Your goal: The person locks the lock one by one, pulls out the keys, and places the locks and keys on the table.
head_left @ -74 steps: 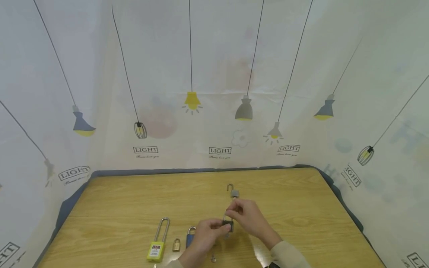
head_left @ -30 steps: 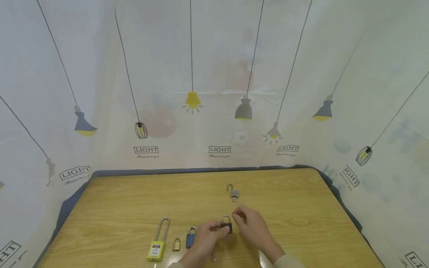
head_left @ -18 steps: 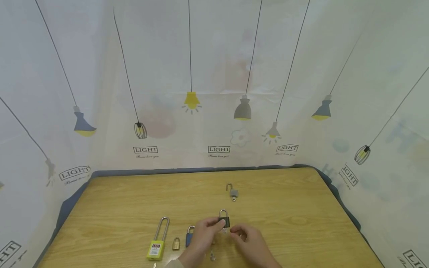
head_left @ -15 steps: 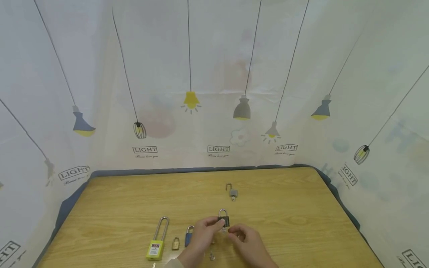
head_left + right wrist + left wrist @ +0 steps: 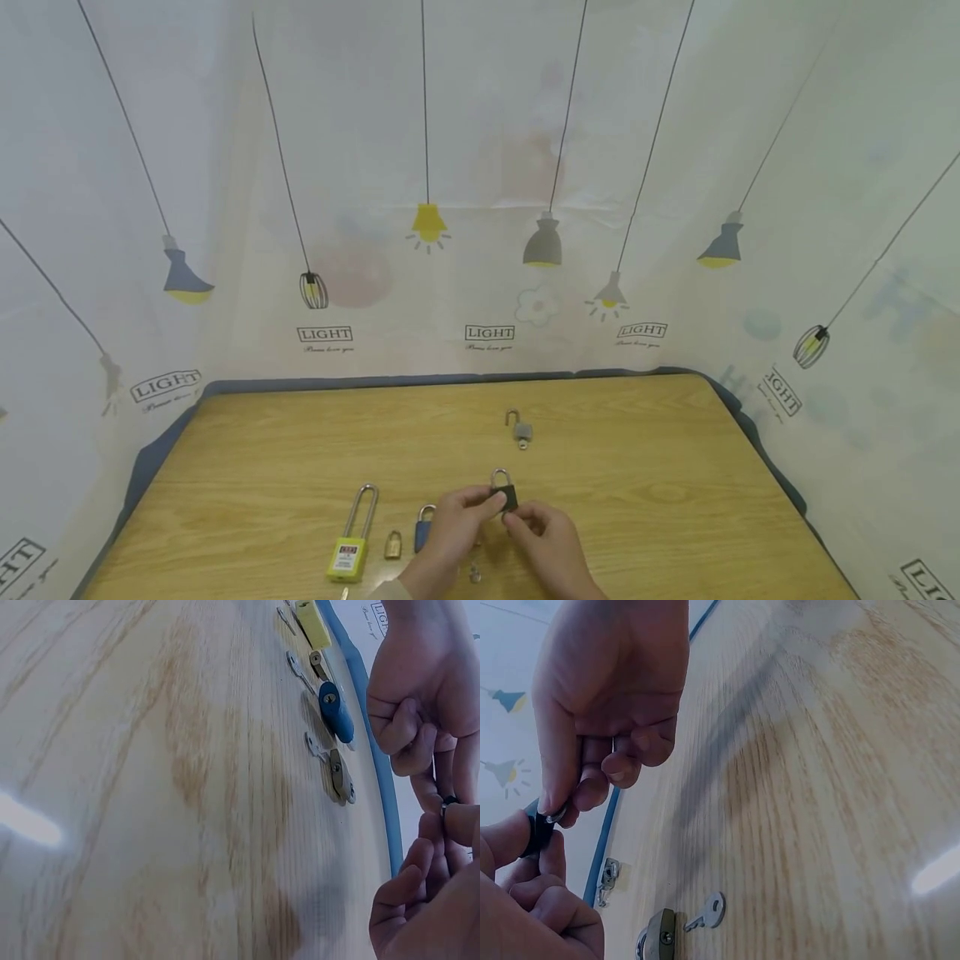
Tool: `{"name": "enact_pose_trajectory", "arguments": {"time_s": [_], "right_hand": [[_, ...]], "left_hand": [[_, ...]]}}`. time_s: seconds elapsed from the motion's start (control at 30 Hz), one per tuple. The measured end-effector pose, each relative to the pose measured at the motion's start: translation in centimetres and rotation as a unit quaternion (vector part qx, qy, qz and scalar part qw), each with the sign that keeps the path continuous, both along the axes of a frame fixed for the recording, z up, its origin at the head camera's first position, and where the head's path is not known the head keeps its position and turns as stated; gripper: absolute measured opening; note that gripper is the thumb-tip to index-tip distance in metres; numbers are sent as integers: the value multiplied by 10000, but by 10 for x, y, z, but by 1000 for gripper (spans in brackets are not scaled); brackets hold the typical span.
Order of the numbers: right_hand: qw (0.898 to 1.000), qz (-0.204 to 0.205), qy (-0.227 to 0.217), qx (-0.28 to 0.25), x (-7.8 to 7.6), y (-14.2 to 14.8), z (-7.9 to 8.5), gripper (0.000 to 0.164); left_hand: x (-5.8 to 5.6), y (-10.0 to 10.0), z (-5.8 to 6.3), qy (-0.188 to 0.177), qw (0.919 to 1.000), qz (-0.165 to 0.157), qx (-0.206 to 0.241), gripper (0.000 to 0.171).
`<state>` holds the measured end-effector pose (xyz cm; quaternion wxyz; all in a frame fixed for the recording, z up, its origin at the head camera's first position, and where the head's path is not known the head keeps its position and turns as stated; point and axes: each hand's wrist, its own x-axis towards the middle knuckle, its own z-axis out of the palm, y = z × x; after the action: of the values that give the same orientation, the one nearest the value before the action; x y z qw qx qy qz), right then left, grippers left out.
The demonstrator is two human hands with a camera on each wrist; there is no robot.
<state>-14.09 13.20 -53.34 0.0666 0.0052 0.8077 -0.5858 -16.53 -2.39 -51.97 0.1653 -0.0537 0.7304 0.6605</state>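
Observation:
A black padlock [image 5: 508, 498] with a silver shackle is held by its body between the thumb and fingers of my left hand [image 5: 454, 527], shackle upward. Both ends of the shackle meet the body. From below, my right hand [image 5: 551, 542] pinches a small silver key [image 5: 556, 817] at the padlock's underside; the fingertips hide most of it. The left wrist view shows the padlock's dark edge between the two hands. Under the left hand, a padlock [image 5: 342, 777] lies with a loose key [image 5: 709, 910] beside its keyhole end.
A grey padlock [image 5: 522, 432] with its shackle open and a key in it lies farther back. To the left lie a blue padlock [image 5: 423, 536], a small brass padlock [image 5: 393, 546] and a yellow long-shackle padlock [image 5: 347, 559]. Loose keys [image 5: 298, 669] lie by them. A printed cloth [image 5: 480, 275] surrounds the table.
My right hand has let go of the shackle, moved down and taken the key below the padlock. The left hand keeps its hold, slightly shifted and tilted.

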Motion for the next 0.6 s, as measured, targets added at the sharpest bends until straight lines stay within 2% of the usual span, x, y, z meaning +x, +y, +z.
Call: {"name": "enact_pose_trajectory", "arguments": {"time_s": [0.27, 0.47, 0.6], "right_hand": [[9998, -131, -82, -103, 1, -3, 2, 29], [9981, -164, -379, -459, 0, -5, 3, 26], [9971, -190, -386, -623, 1, -6, 4, 26]], "left_hand": [[-2, 2, -1, 12, 10000, 61, -41, 36], [-1, 3, 2, -7, 9999, 73, -74, 38], [-2, 4, 3, -14, 9999, 69, -104, 38]]}}
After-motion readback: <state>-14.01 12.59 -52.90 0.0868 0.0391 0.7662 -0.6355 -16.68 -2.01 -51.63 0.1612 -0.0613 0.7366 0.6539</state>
